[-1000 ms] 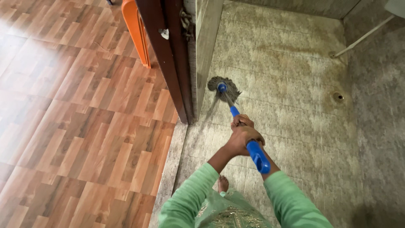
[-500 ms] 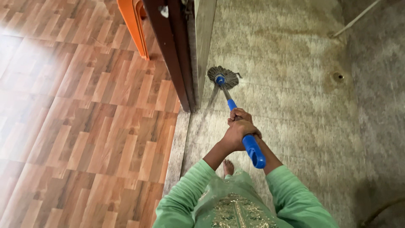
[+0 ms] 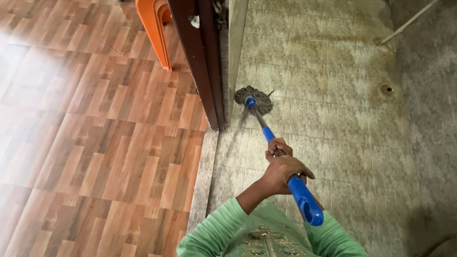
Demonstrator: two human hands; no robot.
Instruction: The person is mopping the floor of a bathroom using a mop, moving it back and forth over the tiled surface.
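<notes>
Both my hands grip a mop with a blue handle (image 3: 304, 202). My left hand (image 3: 284, 172) is closed around the upper part of the handle, near its blue end. Just below it, my right hand (image 3: 277, 146) clasps the shaft. The grey stringy mop head (image 3: 253, 99) rests flat on the mottled grey tiled floor (image 3: 333, 123), close against the bottom edge of a dark wooden door (image 3: 200, 62). Green sleeves cover both my arms at the bottom of the view.
An orange plastic chair leg (image 3: 154, 28) stands on the wood-pattern floor (image 3: 95, 133) left of the door. A stone threshold strip (image 3: 202, 181) divides the two floors. A round floor drain (image 3: 386, 88) and a white pipe (image 3: 409, 21) lie at the right, by a grey wall.
My hands and the handle's blue end have come nearer to me and lower in view. The mop head stays beside the door edge. My bare foot no longer shows.
</notes>
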